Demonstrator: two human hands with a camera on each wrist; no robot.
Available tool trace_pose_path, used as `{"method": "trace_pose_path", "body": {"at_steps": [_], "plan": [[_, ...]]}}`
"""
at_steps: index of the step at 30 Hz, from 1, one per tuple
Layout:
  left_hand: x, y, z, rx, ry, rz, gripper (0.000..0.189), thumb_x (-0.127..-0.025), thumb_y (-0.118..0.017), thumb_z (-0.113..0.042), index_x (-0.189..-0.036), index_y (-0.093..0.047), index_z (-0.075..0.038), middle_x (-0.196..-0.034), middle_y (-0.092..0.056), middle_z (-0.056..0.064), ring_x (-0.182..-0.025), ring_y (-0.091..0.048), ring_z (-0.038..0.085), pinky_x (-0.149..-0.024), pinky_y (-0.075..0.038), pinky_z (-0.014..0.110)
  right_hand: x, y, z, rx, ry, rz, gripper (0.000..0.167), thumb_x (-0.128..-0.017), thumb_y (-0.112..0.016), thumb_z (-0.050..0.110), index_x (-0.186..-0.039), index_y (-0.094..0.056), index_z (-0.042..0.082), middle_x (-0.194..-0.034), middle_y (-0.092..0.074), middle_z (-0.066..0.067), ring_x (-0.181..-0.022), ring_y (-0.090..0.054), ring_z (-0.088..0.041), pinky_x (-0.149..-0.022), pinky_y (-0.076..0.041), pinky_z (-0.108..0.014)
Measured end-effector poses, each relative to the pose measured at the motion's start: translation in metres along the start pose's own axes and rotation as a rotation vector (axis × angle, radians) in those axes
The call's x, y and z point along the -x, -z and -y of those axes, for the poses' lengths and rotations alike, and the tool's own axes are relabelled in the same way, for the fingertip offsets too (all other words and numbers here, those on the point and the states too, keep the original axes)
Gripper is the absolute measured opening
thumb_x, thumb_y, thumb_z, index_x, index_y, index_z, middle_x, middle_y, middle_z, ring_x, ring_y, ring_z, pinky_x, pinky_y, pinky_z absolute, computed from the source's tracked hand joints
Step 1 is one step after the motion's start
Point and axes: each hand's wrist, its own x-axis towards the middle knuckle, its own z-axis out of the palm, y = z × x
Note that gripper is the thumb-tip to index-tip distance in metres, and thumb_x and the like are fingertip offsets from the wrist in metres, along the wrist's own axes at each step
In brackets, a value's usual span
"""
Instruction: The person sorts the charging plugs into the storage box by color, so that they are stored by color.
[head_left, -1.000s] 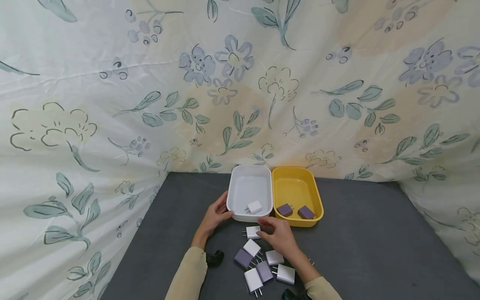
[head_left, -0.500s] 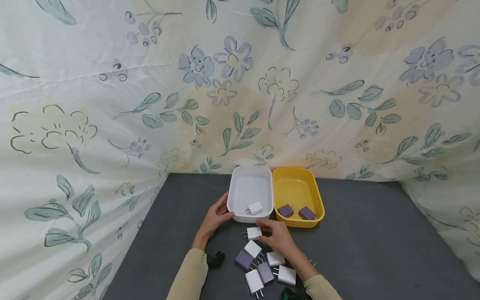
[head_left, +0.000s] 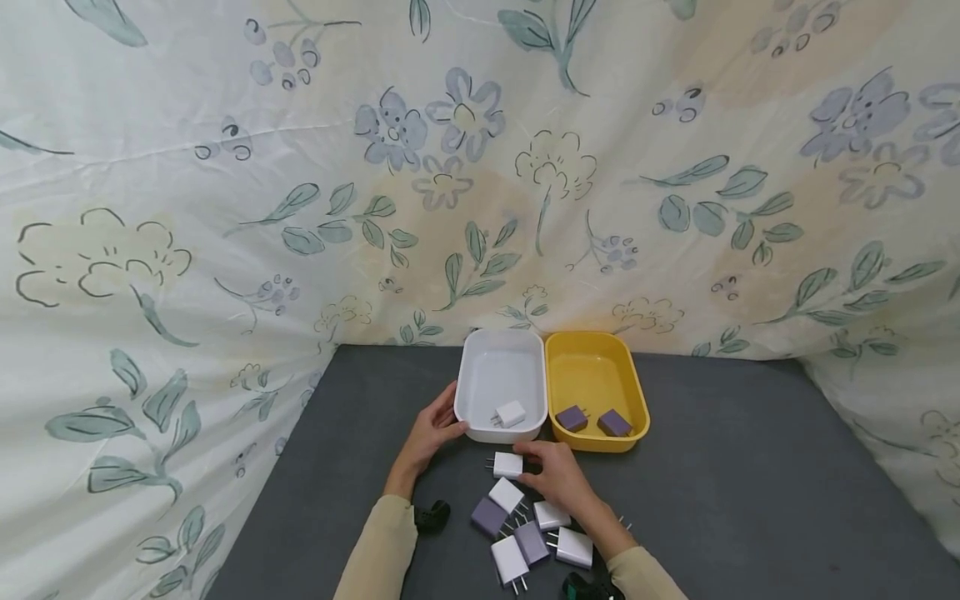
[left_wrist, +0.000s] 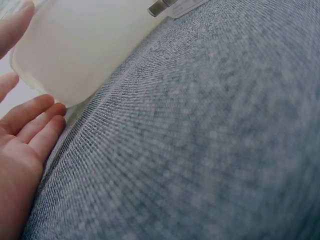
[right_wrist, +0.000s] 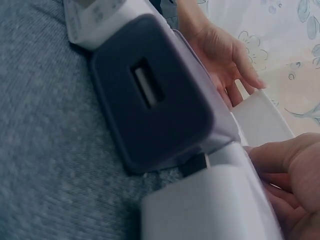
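In the head view my left hand (head_left: 432,427) rests against the left side of a white tray (head_left: 501,367), thumb by its front corner. The left wrist view shows that hand's fingers (left_wrist: 37,122) fairly straight beside the tray wall. My right hand (head_left: 557,473) pinches the right end of a white plug-in charger (head_left: 507,465) on the table in front of the tray. Below it lies a loose pile of chargers, among them a white one (head_left: 506,495) and a purple one (head_left: 489,517). One white charger (head_left: 510,414) sits in the white tray.
A yellow tray (head_left: 596,367) adjoins the white one on the right and holds two purple chargers (head_left: 615,423). Both trays stand on a dark grey table (head_left: 720,467), near a floral cloth (head_left: 480,167) behind. Prongs of another charger (head_left: 625,523) peek out beyond my right wrist.
My right fingers have closed in slightly on the white charger's right end. The left hand, trays and piled chargers keep their places.
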Motion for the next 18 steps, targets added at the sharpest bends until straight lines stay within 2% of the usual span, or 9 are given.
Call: {"method": "trace_pose_path", "body": {"at_steps": [2, 5, 9, 18], "plan": [[0.000, 0.000, -0.001, 0.004, 0.002, -0.009, 0.081, -0.088, -0.066, 0.004, -0.155, -0.019, -0.002, -0.160, -0.022, 0.023, -0.146, -0.025, 0.039, -0.117, -0.025, 0.047, 0.000, 0.000, 0.000, -0.007, -0.003, -0.001, 0.041, -0.073, -0.082, 0.000, -0.113, -0.071, 0.003, -0.112, -0.072, -0.012, -0.098, -0.071, -0.027, -0.082, -0.058, -0.037], [-0.001, 0.000, 0.007, -0.005, -0.007, -0.035, 0.081, -0.088, -0.068, 0.002, -0.155, -0.023, -0.006, -0.159, -0.026, 0.020, -0.146, -0.029, 0.037, -0.116, -0.029, 0.043, -0.001, 0.000, 0.001, -0.017, -0.010, -0.001, 0.042, -0.072, -0.082, -0.001, -0.112, -0.071, 0.003, -0.112, -0.071, -0.013, -0.098, -0.071, -0.028, -0.083, -0.058, -0.037], [-0.003, 0.003, 0.018, -0.017, -0.017, -0.049, 0.082, -0.087, -0.071, -0.003, -0.155, -0.026, -0.011, -0.159, -0.029, 0.016, -0.146, -0.031, 0.031, -0.116, -0.029, 0.041, 0.000, 0.000, 0.000, -0.029, -0.014, -0.001, 0.041, -0.074, -0.082, 0.001, -0.113, -0.070, 0.003, -0.112, -0.071, -0.012, -0.099, -0.071, -0.028, -0.083, -0.058, -0.037], [-0.003, 0.002, 0.019, -0.023, -0.021, -0.062, 0.081, -0.087, -0.072, -0.005, -0.154, -0.028, -0.013, -0.159, -0.029, 0.017, -0.145, -0.032, 0.033, -0.117, -0.028, 0.046, 0.002, 0.004, 0.005, -0.087, 0.027, -0.057, 0.041, -0.072, -0.083, 0.003, -0.112, -0.071, 0.002, -0.110, -0.072, -0.011, -0.099, -0.071, -0.027, -0.082, -0.058, -0.035]]}}
